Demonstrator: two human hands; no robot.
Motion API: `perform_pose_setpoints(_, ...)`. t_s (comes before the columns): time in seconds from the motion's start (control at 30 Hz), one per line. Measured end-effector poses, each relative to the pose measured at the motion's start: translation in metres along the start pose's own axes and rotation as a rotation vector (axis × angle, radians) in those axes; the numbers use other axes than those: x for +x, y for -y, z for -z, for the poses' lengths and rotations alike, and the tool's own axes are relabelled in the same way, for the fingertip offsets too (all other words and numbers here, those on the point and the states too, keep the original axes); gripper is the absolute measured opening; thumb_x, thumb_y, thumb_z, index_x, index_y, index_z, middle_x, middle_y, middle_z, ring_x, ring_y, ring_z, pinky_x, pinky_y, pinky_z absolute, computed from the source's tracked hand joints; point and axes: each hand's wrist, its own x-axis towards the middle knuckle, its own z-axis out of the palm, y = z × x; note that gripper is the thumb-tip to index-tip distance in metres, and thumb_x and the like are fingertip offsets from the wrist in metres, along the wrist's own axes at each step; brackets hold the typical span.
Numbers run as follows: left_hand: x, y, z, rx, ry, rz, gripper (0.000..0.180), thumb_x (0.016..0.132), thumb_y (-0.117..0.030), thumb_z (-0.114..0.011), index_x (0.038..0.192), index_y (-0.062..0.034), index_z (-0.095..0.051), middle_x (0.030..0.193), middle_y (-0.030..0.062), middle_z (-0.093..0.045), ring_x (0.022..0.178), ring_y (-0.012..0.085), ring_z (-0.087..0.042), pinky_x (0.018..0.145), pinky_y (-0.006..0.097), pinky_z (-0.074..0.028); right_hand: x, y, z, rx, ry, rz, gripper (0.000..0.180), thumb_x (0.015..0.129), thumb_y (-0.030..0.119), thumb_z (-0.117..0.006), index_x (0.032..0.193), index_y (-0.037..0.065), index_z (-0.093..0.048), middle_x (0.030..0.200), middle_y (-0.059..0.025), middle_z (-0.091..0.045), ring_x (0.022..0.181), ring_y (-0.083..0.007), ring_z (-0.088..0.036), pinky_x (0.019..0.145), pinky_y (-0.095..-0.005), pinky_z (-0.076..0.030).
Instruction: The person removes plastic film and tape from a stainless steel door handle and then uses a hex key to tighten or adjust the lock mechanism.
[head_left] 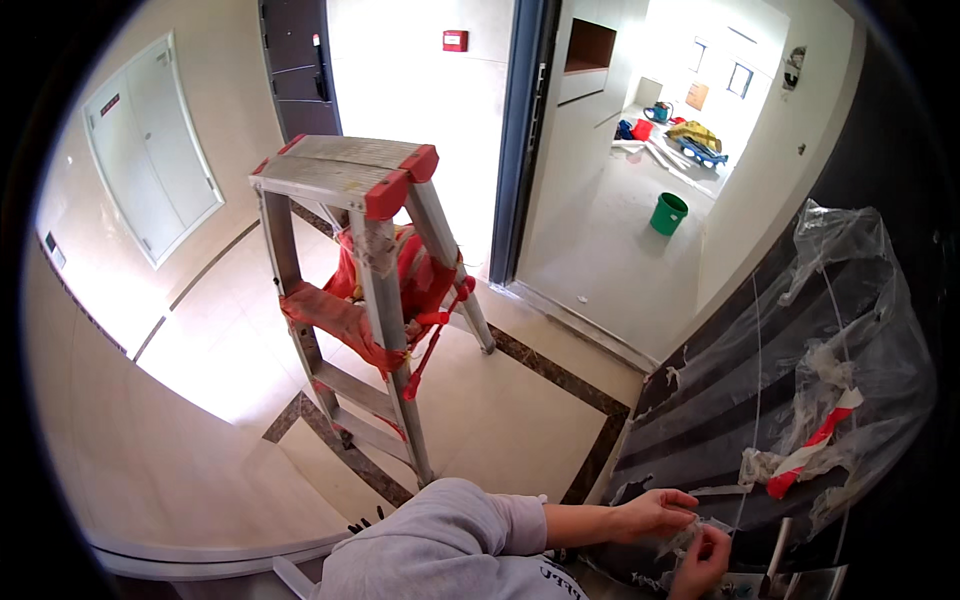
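My left hand (pixel 655 513) reaches in from a grey sleeve at the lower right. Its fingers are closed on a crumpled bit of clear plastic film (pixel 682 541). Just below it, my right hand (pixel 703 562) pinches the same film, thumb and fingers together. Both hands are close to a dark panel (pixel 690 440) on the right. Torn, wrinkled plastic sheeting (pixel 880 330) hangs loosely from that panel, with a strip of red and white tape (pixel 815 445) caught in it.
An aluminium stepladder (pixel 385 300) with red caps stands at centre left, red cloth (pixel 340 318) around its upper part. Past an open doorway lie a green bucket (pixel 668 213) and piled tools. A pale metal-edged piece (pixel 800 578) sits below my hands.
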Motion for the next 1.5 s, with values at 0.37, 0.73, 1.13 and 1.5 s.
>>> perform_pose_setpoints(0.37, -0.037, -0.017, 0.015, 0.389, -0.093, -0.368, 0.04, 0.077, 0.002, -0.059, 0.115, -0.0021, -0.049, 0.085, 0.0049, -0.064, 0.077, 0.0076, -0.058, 0.07, 0.022, -0.045, -0.009, 0.04, -0.027, 0.417, 0.075, -0.115, 0.014, 0.078, 0.001, -0.061, 0.092, 0.003, -0.058, 0.085, -0.0044, -0.058, 0.071, -0.0134, -0.054, 0.063, -0.0231, -0.044)
perform_pose_setpoints(0.73, -0.078, -0.028, -0.012, 0.663, 0.084, -0.606, 0.047, 0.08, 0.004, -0.051, 0.124, -0.0112, -0.049, 0.091, 0.0029, -0.063, 0.086, 0.0099, -0.057, 0.08, 0.025, -0.044, -0.012, 0.048, -0.027, 0.93, 0.234, -0.387, 0.046, 0.077, -0.003, -0.06, 0.119, 0.002, -0.045, 0.088, -0.0088, -0.062, 0.071, -0.0092, -0.056, 0.064, -0.0195, -0.044)
perform_pose_setpoints(1.13, -0.072, -0.023, -0.013, 1.5, -0.041, -0.856, 0.055, 0.077, -0.005, -0.059, 0.128, -0.0189, -0.045, 0.099, 0.0032, -0.062, 0.083, 0.02, -0.059, 0.068, 0.029, -0.049, -0.016, 0.016, -0.02, 0.999, 0.141, -0.586, 0.041, 0.077, -0.003, -0.061, 0.114, 0.004, -0.045, 0.08, -0.0071, -0.06, 0.072, -0.0121, -0.059, 0.058, -0.0188, -0.046)
perform_pose_setpoints(1.5, -0.064, 0.015, -0.011, 1.786, 0.03, -0.822, 0.065, 0.081, -0.01, -0.051, 0.139, -0.0179, -0.024, 0.131, 0.0127, -0.042, 0.119, 0.0277, -0.044, 0.096, 0.035, -0.038, -0.024, -0.023, -0.024, 1.053, 0.048, -0.703, 0.036, 0.08, -0.004, -0.056, 0.112, 0.005, -0.042, 0.09, -0.0097, -0.056, 0.082, -0.0171, -0.059, 0.068, -0.0266, -0.052)
